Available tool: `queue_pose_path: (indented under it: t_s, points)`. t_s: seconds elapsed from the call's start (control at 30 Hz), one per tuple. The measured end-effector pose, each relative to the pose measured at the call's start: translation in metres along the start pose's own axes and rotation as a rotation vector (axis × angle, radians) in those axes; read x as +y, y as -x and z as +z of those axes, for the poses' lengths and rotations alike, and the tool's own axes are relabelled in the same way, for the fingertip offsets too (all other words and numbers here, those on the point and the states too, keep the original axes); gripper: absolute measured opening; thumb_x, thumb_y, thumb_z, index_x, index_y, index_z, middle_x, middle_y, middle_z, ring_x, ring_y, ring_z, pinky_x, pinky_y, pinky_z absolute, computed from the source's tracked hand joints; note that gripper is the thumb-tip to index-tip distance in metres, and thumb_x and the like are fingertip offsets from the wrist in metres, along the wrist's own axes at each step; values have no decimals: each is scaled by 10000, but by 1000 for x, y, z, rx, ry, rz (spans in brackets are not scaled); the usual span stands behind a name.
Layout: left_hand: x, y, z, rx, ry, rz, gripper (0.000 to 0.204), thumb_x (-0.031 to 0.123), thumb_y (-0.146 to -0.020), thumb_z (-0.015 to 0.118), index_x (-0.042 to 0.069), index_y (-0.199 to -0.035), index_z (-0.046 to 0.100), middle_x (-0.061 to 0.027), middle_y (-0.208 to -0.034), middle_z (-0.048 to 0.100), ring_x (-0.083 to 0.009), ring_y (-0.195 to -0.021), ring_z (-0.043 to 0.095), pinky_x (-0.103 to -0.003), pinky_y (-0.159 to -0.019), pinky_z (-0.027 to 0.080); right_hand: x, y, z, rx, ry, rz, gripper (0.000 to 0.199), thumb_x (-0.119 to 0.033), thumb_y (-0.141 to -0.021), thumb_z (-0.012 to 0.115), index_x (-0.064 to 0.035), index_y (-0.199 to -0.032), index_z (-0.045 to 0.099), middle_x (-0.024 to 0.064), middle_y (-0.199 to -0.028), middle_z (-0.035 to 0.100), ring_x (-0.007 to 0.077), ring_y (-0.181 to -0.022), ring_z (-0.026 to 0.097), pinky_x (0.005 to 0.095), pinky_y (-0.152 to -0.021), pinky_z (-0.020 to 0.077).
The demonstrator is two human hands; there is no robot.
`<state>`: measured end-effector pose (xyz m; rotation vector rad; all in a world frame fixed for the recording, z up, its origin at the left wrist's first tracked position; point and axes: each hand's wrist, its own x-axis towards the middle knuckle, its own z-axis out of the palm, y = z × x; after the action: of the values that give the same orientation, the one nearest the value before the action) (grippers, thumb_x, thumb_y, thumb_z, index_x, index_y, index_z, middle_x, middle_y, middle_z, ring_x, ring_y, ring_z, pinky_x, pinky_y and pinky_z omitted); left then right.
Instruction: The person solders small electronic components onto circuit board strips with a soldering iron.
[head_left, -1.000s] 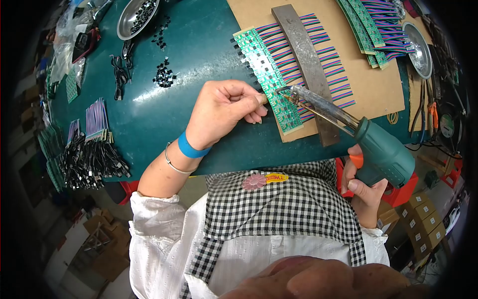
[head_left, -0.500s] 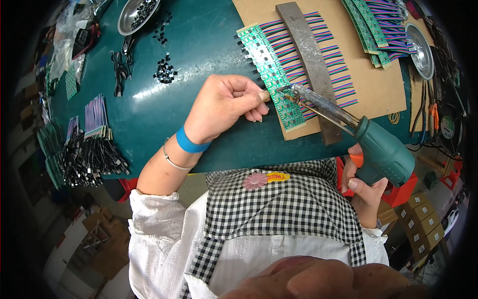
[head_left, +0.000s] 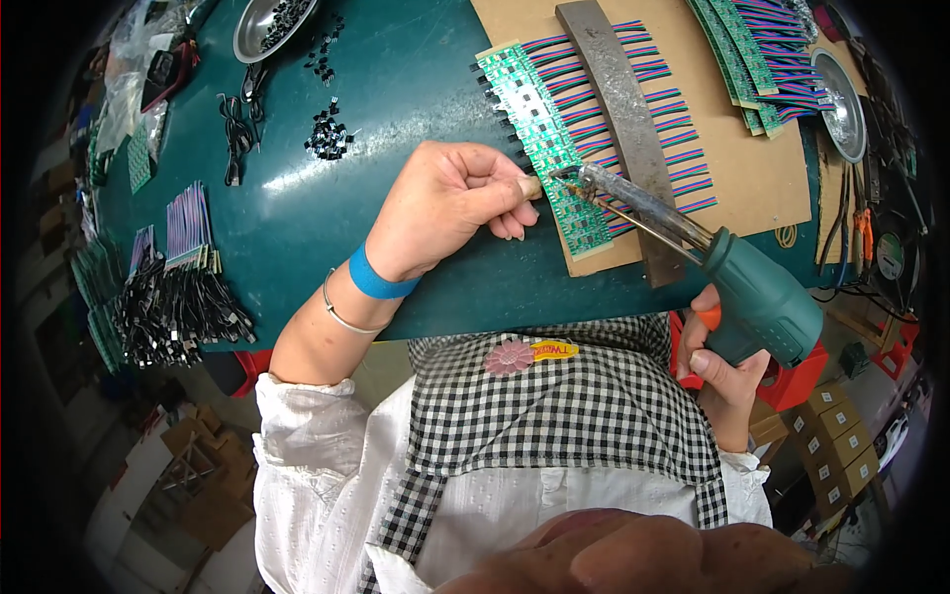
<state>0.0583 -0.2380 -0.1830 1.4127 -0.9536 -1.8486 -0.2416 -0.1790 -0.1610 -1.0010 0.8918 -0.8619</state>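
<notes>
Green PCB strip [head_left: 539, 124] lies aslant on brown cardboard [head_left: 750, 178], coloured wires [head_left: 675, 123] fanning off its R side, a dark metal bar [head_left: 625, 139] across 'em. L hand [head_left: 450, 203] is pinched shut, thumb to forefinger, right at the strip's L edge; can't tell what's between, if anything. R hand [head_left: 730, 381] grips the soldering gun [head_left: 767, 297], tip over the strip's lower half; contact can't be made out.

Risk no. 1: tip's v. close to the L fingertips, so one slip = a burn. No. 2: a nudge from the L hand could shift the strip & put heat on the wrong spot; the bar sits on the wires, not the PCB.

Edges: strip's lower end is near the table's [head_left: 416, 89] front edge, tight there. Most room's out left, betw. L hand & the loose black parts [head_left: 329, 136]; stacked boards [head_left: 744, 49] hem in the upper R.
</notes>
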Motion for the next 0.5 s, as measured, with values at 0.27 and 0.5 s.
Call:
queue_pose_path:
  t_s: [0.27, 0.5]
  points:
    - [-1, 0, 1, -1, -12, 10, 146, 84, -856, 581, -51, -840, 633, -107, -718, 649, -118, -593, 607, -214, -561, 505, 9, 7, -4, 36, -28, 30, 487, 41, -707, 623, 119, -1133, 401, 188, -925, 517, 159, -547, 538, 242, -475, 478]
    - [-2, 0, 1, 1, -2, 28, 145, 83, -860, 575, -51, -851, 630, -112, -724, 651, -123, -598, 610, -218, -563, 506, 3, 3, -4, 16, -11, 38, 494, 69, -707, 608, 101, -1152, 396, 200, -972, 503, 175, -567, 549, 253, -478, 490]
